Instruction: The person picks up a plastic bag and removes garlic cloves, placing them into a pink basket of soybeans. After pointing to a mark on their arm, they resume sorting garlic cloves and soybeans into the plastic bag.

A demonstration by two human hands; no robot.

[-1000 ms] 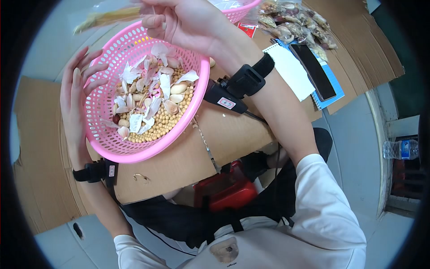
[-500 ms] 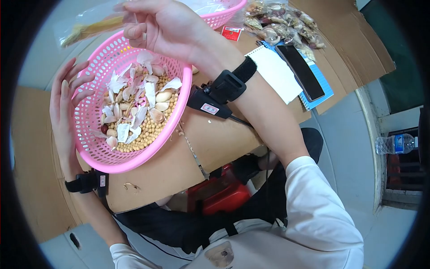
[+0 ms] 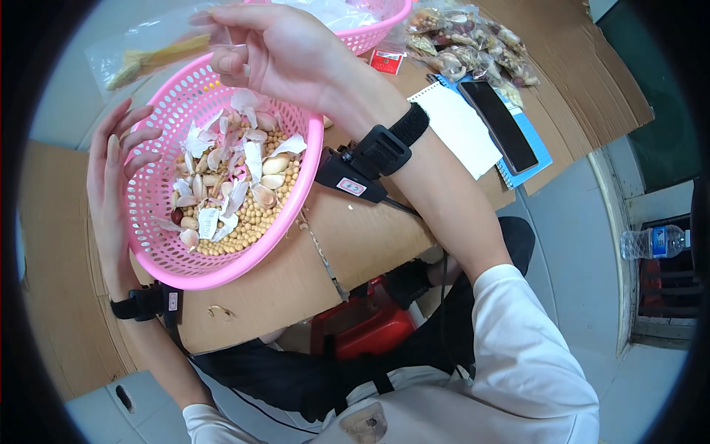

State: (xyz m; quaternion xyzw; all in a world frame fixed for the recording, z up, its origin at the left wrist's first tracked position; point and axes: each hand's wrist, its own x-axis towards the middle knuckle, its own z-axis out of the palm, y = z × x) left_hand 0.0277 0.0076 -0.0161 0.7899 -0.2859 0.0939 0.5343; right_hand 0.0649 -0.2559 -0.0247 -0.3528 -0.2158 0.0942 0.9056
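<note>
A pink perforated basket (image 3: 302, 211) stands tilted on cardboard, holding soybeans (image 3: 248, 231), garlic cloves (image 3: 276, 164), papery skins and a small printed paper slip (image 3: 208, 223). My left hand (image 3: 117, 163) rests at the basket's left side, fingers spread and holding nothing. Above the basket's far rim, my right hand (image 3: 270, 55) has its fingers curled at the edge of a clear plastic bag (image 3: 159, 58) with a yellowish, long item inside. The bag hangs out to the left of that hand.
Behind is a second pink basket (image 3: 377, 31) with plastic in it. To the right lie filled clear bags (image 3: 473, 44), a red packet (image 3: 386, 61), a notebook (image 3: 455, 133) and a black phone (image 3: 499, 126). A red stool (image 3: 362, 325) is below the cardboard edge.
The whole view has shifted slightly, moving the basket and both hands a little right and down in the frame. The bag is still at my right hand.
</note>
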